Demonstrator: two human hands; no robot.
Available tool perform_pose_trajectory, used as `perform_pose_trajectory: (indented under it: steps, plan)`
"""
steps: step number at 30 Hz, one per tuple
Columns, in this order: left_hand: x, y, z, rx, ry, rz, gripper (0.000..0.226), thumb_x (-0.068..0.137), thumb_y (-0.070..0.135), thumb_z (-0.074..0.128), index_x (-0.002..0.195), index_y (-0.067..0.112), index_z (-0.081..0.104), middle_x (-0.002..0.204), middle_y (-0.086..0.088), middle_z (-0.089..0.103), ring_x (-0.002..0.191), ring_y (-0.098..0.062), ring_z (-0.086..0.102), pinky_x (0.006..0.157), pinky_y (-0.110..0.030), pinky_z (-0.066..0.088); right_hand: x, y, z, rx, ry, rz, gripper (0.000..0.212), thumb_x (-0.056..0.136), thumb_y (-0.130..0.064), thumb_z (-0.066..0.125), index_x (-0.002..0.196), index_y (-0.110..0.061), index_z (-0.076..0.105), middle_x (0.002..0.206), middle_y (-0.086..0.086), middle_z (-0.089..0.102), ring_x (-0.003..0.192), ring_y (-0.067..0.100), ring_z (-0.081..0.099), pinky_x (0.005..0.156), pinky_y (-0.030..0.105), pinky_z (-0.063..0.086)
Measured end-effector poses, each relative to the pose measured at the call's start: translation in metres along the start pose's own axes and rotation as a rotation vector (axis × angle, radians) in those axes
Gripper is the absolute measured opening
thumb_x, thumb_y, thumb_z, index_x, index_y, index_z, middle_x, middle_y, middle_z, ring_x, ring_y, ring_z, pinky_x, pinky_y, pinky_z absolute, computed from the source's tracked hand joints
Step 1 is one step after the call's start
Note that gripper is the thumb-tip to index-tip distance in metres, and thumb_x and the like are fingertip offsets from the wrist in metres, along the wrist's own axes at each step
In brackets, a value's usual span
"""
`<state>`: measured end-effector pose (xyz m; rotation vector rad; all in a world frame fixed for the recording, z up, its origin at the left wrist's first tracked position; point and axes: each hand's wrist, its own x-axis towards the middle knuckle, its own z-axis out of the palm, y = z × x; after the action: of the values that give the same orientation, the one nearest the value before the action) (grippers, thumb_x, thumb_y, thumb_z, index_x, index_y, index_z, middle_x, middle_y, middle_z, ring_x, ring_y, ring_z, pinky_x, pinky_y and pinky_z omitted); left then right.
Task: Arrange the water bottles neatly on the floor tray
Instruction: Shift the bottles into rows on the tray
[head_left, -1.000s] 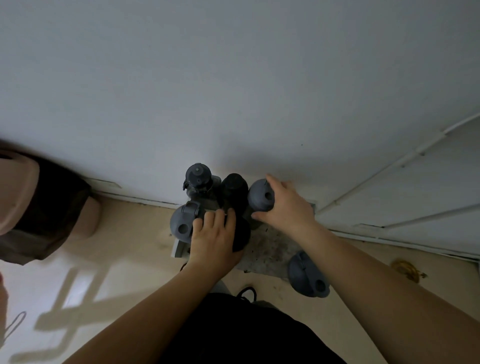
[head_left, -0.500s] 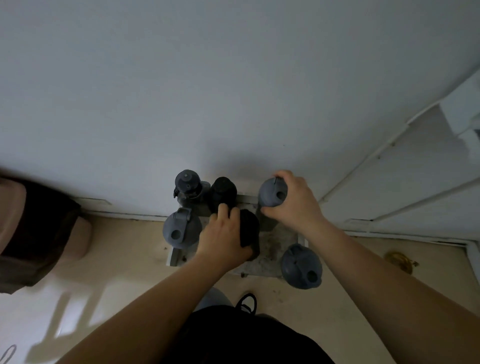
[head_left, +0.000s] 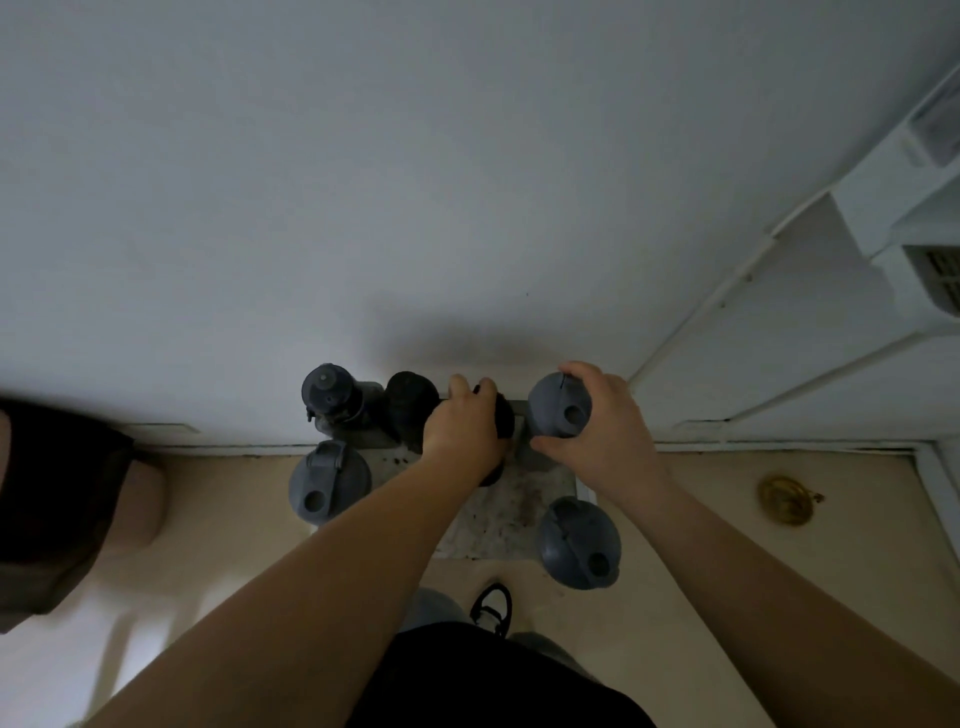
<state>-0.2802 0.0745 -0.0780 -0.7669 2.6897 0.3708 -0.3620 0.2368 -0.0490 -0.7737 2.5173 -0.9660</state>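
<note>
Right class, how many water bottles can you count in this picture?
6. Back row by the wall: grey bottle, black bottle, black bottle under the left hand, grey one in the right hand. Front: grey front-left, grey front-right. Arms may hide others.

Tray (head_left: 524, 512): flat, gray, dirty, on the floor against the wall.
Back-left bottle (head_left: 328, 392): dark, upright, round cap.
Black bottle (head_left: 408, 402): upright, just beside it.
Held black bottle (head_left: 503, 415): mostly hidden.
Back-right gray bottle (head_left: 558, 410): upright, held.
Front-left gray bottle (head_left: 328, 480): upright, at the tray's edge.
Front-right gray bottle (head_left: 579, 543): upright, at the corner.
</note>
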Motion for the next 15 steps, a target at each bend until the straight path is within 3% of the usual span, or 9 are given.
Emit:
perform_pose_trajectory:
  steps: [4,6,8,12,15]
  plan:
    - [0.0,-0.001,0.001,-0.103,-0.092,-0.034,0.083,0.079,0.031,0.08,0.143,0.018,0.029,0.133,-0.021,0.04,0.1,-0.043,0.063,0.071,-0.042,0.054,0.002,0.004,0.005,0.005,-0.023,-0.02,0.09,0.063,-0.032,0.096,0.138,-0.029,0.047,0.133,0.011,0.051,0.118,0.033,0.055,0.098,0.047,0.053]
    - [-0.004,-0.006,0.005,-0.109,-0.173,-0.015,0.099,0.076,0.032,0.082,0.151,0.024,0.018,0.132,-0.023,0.042,0.101,-0.045,0.062,0.077,-0.047,0.058,0.002,0.006,0.007,0.007,-0.044,-0.014,0.09,0.064,-0.03,0.097,0.139,-0.028,0.047,0.135,0.012,0.05,0.119,0.033,0.055,0.1,0.046,0.052]
    - [-0.009,-0.009,0.01,-0.093,-0.184,0.004,0.096,0.078,0.035,0.08,0.152,0.028,0.019,0.133,-0.022,0.043,0.102,-0.045,0.062,0.081,-0.05,0.058,0.002,0.009,0.011,0.004,-0.064,-0.007,0.09,0.064,-0.03,0.097,0.139,-0.028,0.047,0.135,0.011,0.049,0.119,0.033,0.055,0.1,0.047,0.052]
    - [-0.009,-0.009,0.008,-0.023,-0.039,0.003,0.081,0.084,0.035,0.075,0.145,0.02,0.023,0.129,-0.022,0.048,0.096,-0.043,0.064,0.063,-0.045,0.055,0.003,0.009,0.019,0.011,-0.073,-0.017,0.09,0.063,-0.03,0.096,0.139,-0.028,0.048,0.134,0.011,0.05,0.118,0.032,0.055,0.098,0.04,0.051]
    - [-0.004,-0.012,0.007,0.048,-0.041,-0.013,0.089,0.086,0.041,0.074,0.149,0.013,0.018,0.13,-0.024,0.051,0.1,-0.041,0.065,0.06,-0.043,0.049,0.003,0.006,0.023,0.016,-0.074,-0.032,0.089,0.062,-0.03,0.095,0.137,-0.03,0.048,0.132,0.01,0.05,0.117,0.032,0.055,0.098,0.041,0.051]
